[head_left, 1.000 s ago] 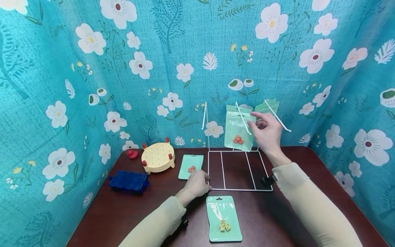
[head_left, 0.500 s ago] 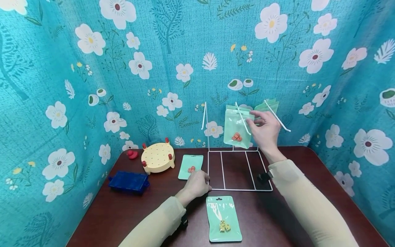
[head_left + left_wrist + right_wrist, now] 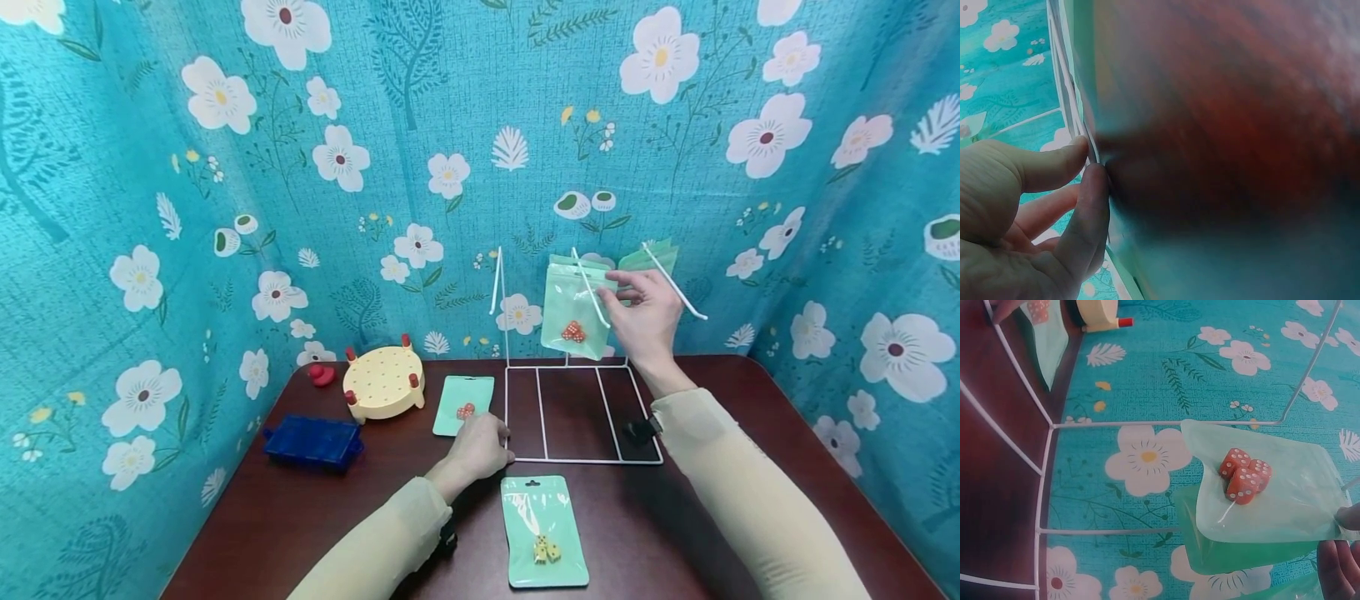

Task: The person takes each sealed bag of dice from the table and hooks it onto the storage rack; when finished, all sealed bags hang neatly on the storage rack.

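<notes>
My right hand [image 3: 648, 312] pinches the right upper edge of a pale green zip bag [image 3: 561, 304] with three orange-red dice [image 3: 1244, 476] in its lower part. The bag is at the middle hook [image 3: 591, 287] of a white wire rack [image 3: 585, 460], in front of another green bag [image 3: 1254, 553]. Thumb and fingers of my left hand [image 3: 477, 444] pinch the rack's left base wire; the left wrist view shows this hand [image 3: 1054, 212] close up. Just behind the left hand lies a green bag [image 3: 453, 400] with red dice, partly hidden by it.
A green bag with yellow dice [image 3: 543, 529] lies in front of the rack. More green bags [image 3: 660, 258] hang at the right hook. Leftward stand a blue tray [image 3: 313, 442], a cream round stool with red feet [image 3: 384, 383] and a red rubber duck [image 3: 321, 375]. A flowered curtain [image 3: 420, 167] rises behind.
The bag in my right hand has shifted slightly left and up along the middle hook, its lower end swinging left. My left hand stays in place on the rack.
</notes>
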`<state>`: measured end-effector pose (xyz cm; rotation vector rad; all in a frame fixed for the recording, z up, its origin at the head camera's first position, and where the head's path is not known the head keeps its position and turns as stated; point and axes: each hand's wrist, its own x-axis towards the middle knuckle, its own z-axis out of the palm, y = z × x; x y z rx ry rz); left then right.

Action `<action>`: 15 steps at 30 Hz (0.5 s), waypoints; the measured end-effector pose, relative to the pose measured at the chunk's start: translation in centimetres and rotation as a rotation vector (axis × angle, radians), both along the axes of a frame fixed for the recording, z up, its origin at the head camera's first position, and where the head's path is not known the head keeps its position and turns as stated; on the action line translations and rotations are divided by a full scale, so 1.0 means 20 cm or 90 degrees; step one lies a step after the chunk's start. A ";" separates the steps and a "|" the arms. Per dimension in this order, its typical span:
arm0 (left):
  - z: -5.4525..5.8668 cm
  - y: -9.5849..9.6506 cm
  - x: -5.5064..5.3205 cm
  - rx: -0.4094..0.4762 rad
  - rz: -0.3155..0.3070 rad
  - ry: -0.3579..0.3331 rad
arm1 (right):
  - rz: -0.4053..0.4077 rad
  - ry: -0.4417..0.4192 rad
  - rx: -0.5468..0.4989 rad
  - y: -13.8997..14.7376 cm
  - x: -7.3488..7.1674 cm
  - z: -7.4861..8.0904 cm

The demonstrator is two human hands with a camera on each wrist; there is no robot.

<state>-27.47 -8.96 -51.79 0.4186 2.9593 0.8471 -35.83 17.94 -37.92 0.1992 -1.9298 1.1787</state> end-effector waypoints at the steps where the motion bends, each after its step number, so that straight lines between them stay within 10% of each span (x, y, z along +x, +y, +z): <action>1: 0.00 0.00 0.00 -0.001 0.002 -0.002 | 0.004 0.003 0.002 0.00 0.01 0.00; 9: 0.00 0.00 0.00 0.002 0.006 -0.013 | 0.020 -0.004 0.044 0.09 0.11 -0.07; 15: 0.00 -0.01 0.01 0.017 0.003 -0.026 | 0.022 -0.111 0.123 0.23 0.21 -0.20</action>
